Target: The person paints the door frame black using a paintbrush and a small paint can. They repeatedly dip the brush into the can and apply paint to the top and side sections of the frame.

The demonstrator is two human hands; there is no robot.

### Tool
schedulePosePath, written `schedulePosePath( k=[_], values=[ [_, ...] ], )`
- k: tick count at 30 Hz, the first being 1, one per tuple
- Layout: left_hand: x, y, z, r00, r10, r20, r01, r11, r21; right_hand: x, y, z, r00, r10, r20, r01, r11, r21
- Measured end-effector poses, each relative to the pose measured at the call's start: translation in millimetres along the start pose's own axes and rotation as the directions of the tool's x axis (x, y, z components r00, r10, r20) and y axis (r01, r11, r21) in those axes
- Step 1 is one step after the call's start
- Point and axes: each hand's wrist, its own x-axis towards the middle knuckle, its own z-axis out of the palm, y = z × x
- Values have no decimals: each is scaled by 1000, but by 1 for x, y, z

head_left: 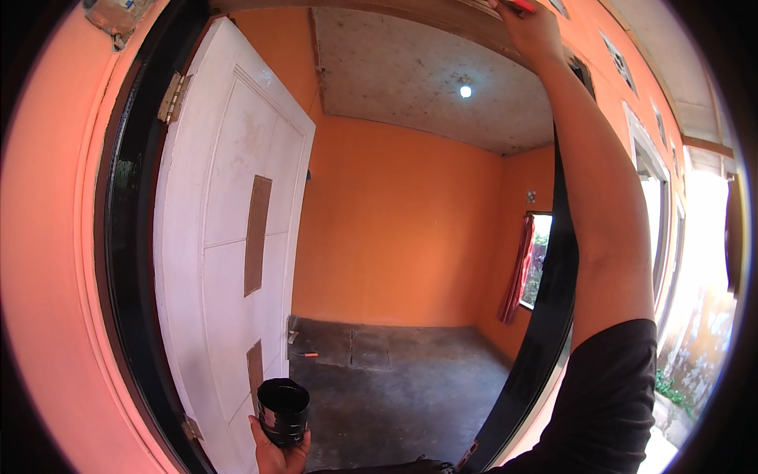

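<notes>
Black can (283,419) sits clamped in the low left hand (278,456), the upstretched right hand (532,30) clasping a red handle (522,5).

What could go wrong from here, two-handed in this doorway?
1. The open black can in the left grip might tip, splashing any contents on the nearby white door or grey floor.
2. The right grip, raised at the brown lintel, might tire and drop the red-handled tool.

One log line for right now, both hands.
left hand: holding black container | right hand: raised at doorway's top beam, gripping red object, partly out of view | white door: standing open
</notes>
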Motion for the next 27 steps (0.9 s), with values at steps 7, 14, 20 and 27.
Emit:
schedulePosePath(
  k=[7, 14, 20, 27],
  values=[
    [-9, -3, 9, 1000, -23, -1, 23, 1000, -4, 0, 27, -18, 994, -111, -17, 111, 994, 23],
    [-14, 0, 13, 997, 4, -80, -1, 999, 33, 4, 7, -30, 998, -50, -38, 46, 995, -91],
    [-16, 2, 22, 990, 29, -138, -22, 999, 47, 24, 3, 4, 984, -175, -33, 178, 978, 106],
    [-17, 7, 16, 990, 57, -129, -48, 996, 77, 15, -16, 17, 995, -94, 21, 94, 996, 4]
  ],
)
